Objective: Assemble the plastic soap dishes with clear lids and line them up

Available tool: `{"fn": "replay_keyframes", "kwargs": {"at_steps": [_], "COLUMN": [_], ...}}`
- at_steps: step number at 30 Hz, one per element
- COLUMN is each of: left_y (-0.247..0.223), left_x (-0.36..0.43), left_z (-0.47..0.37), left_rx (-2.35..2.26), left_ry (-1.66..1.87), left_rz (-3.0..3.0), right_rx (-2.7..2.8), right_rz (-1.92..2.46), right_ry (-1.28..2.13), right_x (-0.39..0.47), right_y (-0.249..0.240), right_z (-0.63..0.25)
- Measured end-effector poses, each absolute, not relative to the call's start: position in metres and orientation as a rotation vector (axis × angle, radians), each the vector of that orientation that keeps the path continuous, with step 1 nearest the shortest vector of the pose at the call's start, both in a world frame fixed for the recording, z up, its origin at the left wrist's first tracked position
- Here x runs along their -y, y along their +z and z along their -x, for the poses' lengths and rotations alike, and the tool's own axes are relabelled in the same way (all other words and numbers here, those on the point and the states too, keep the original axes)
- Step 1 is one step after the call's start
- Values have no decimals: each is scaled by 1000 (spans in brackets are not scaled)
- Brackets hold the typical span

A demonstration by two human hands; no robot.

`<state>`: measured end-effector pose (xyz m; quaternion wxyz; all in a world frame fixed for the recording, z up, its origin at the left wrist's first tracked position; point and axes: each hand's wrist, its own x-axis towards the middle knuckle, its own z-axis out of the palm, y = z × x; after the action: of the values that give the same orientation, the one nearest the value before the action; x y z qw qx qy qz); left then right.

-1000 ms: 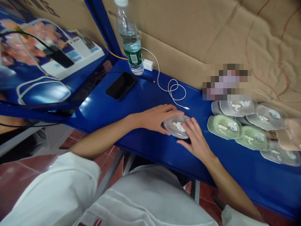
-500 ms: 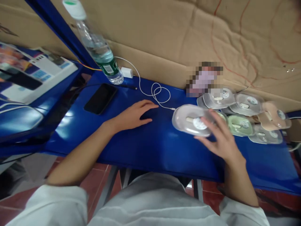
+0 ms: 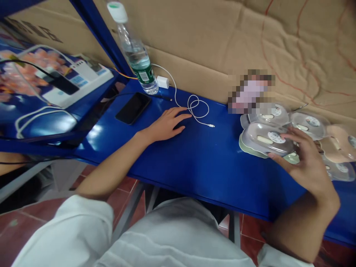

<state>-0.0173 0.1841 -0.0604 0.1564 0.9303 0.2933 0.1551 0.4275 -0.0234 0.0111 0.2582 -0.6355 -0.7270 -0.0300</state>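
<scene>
My right hand [image 3: 303,155] grips the right end of an oval, clear-lidded plastic box [image 3: 250,131] between thumb and fingers. A pale strip and a round printed label show on this box. Directly beneath it, the rim of a pale green box [image 3: 251,150] sticks out; whether the two touch, I cannot tell. More boxes of the same kind crowd around my right hand, among them a grey one [image 3: 308,124] and a peach one [image 3: 339,142]. My left hand [image 3: 168,124] rests on the blue table with its fingers apart, close to a white charging cable [image 3: 198,115].
A black phone [image 3: 133,107] lies left of my left hand, with a tall water bottle [image 3: 139,59] and a white charger plug [image 3: 162,82] behind. Further left is a white power strip [image 3: 83,83]. A pixelated object [image 3: 249,92] leans near the cardboard wall [image 3: 194,44].
My right hand has carried the clear-lidded box rightward, from beside the cable's end to the group of boxes. My left hand stays by the cable. The view has shifted.
</scene>
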Motion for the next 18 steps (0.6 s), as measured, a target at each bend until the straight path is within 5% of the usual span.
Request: {"fn": "replay_keyframes", "kwargs": {"at_steps": [7,12,18], "left_y": [-61,-65,-66], "left_x": [-181,-181,-182], "left_z": [18,18,18], "left_rx": [-824,-846,-841], "left_ry": [427,350,378], "left_rz": [-2679,-2716,-2736], "right_rx": [1915,1852,2165], "right_rz": [1844,1369,1099], "right_ry": [-195,-567,-153], "right_x": [27,14,11], "right_y": [9,-4,-34], "right_z": [-445,-381,-299]}}
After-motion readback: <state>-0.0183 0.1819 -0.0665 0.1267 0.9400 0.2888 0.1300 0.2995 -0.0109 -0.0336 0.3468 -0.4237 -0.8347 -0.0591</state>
